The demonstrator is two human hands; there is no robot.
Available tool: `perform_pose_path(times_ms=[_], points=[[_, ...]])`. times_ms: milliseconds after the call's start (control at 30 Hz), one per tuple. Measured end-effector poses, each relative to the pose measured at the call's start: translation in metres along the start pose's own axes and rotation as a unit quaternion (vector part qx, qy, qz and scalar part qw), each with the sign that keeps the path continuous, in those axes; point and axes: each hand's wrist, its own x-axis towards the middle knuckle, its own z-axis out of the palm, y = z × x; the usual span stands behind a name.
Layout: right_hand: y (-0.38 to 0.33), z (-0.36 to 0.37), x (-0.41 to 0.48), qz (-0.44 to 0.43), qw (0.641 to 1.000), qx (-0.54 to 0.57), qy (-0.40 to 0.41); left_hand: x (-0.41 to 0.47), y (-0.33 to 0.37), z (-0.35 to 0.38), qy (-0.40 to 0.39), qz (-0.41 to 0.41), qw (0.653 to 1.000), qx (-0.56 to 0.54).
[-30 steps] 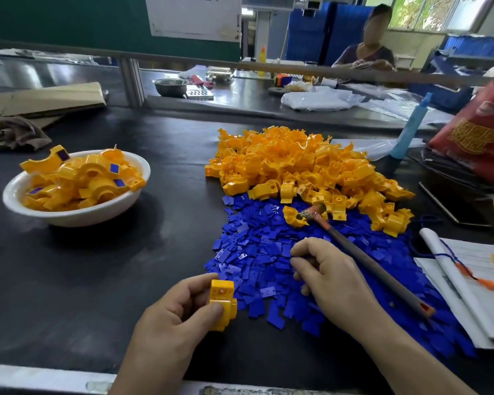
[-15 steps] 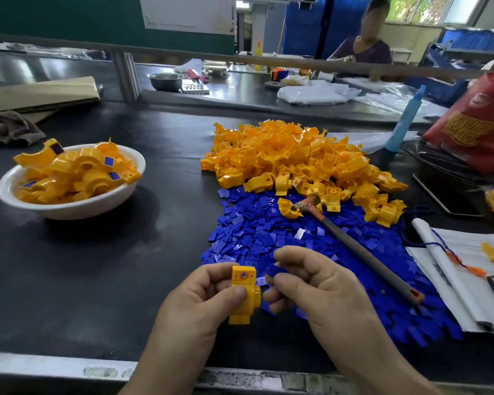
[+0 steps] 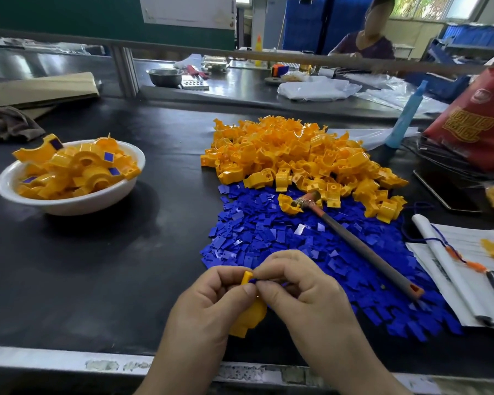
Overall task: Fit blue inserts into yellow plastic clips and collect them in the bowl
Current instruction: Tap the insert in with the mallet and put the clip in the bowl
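At the near edge the left hand point(image 3: 211, 303) grips a yellow clip point(image 3: 249, 320), and the right hand point(image 3: 300, 292) pinches a blue insert point(image 3: 253, 280) at its top; the fit looks unfinished. The bowl point(image 3: 77, 207) at left is heaped with fitted clips; a large clip pile point(image 3: 291, 155) and insert spread point(image 3: 268, 232) await.

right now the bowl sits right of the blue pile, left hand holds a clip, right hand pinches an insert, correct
No: head view shows the bowl left of the blue pile. The left hand holds a clip, the right hand pinches an insert.
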Motion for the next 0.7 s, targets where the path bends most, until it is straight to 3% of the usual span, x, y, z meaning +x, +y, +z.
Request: perform_pose_path(times_ms=[200,367,500,700], points=[[0.004,0.005,0.000,0.106,0.970,0.216,-0.027,-0.002,-0.002,0.001,0.003,-0.011,1.000,-0.008],[0.013,0.008,0.001,0.139,0.943,0.300,-0.044,-0.005,-0.004,0.000,0.004,-0.027,1.000,-0.015],[0.017,0.008,-0.002,0.140,0.945,0.291,-0.055,-0.007,-0.004,0.000,0.001,-0.034,0.999,-0.022],[0.011,0.005,-0.010,0.101,0.987,0.121,-0.022,-0.010,-0.008,-0.001,0.003,-0.037,0.999,-0.018]])
